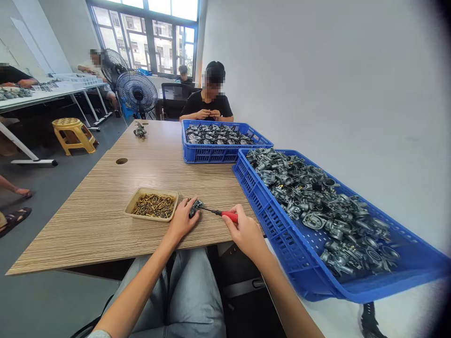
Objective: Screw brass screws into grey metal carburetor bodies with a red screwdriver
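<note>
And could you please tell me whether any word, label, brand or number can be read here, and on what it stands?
There is no text I can read in this view.
Red-handled tool and metal part: too small to make out any marking.
Near blue crate and far blue crate: no readable label.
Front fan: its hub is too small to tell.

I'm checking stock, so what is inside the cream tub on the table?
The tub holds a heap of small, slender brass-coloured and dark pieces. Only the top of the heap shows; pieces lower down and the tub's floor are covered.
</note>
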### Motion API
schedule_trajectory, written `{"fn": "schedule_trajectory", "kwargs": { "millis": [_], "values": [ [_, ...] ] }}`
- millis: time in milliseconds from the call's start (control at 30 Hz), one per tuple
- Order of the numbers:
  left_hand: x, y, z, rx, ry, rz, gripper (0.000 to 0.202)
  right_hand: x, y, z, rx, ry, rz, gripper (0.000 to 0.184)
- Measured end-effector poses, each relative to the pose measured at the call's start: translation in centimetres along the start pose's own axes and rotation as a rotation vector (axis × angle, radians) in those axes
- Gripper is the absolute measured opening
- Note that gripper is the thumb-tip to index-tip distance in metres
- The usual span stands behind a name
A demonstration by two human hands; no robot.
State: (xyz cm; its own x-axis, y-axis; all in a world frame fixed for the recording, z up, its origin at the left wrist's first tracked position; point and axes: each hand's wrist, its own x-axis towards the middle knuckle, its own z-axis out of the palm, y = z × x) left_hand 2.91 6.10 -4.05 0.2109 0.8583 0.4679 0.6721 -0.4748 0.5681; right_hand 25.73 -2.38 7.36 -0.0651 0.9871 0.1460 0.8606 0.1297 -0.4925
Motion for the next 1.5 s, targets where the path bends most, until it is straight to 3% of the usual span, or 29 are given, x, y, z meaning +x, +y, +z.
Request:
{"fn": "schedule_trajectory", "kwargs": {
  "millis": [100,333,567,833,1100,1333,1500],
  "values": [
    [0.03,0.13,-0.07,-0.004,-0.003,-0.001,0.051,0.11,0.12,0.0,-0.038,0.011,0.012,0.025],
    [0.03,0.05,-0.02,-0.013,-0.006,-0.002,0.053,-0.17,-0.13,-0.28,0.166,-0.05,-0.065,0.019],
    [0.03,0.1,-0.11,-0.007,-0.011,-0.011,0.051,0.02,-0.27,-0.35,-0.047,-0.005,0.021,0.023],
    [0.09,0.34,-0.23,-0.027,-0.007,-0.005,0.052,-0.25,-0.2,-0.47,0.162,-0.065,-0.068,0.018],
    [0.1,0.26,-0.21,-0.008,-0.011,-0.008,0.052,0.06,0.03,-0.19,-0.009,-0.016,0.01,0.021],
    [0.07,0.12,-0.11,-0.028,-0.011,-0.009,0.053,-0.24,-0.11,-0.39,0.158,-0.069,-0.069,0.016],
    [0.04,-0.02,-0.04,-0.029,-0.011,-0.011,0.054,-0.09,-0.1,-0.26,0.115,-0.053,-0.034,0.016]
  ]
}}
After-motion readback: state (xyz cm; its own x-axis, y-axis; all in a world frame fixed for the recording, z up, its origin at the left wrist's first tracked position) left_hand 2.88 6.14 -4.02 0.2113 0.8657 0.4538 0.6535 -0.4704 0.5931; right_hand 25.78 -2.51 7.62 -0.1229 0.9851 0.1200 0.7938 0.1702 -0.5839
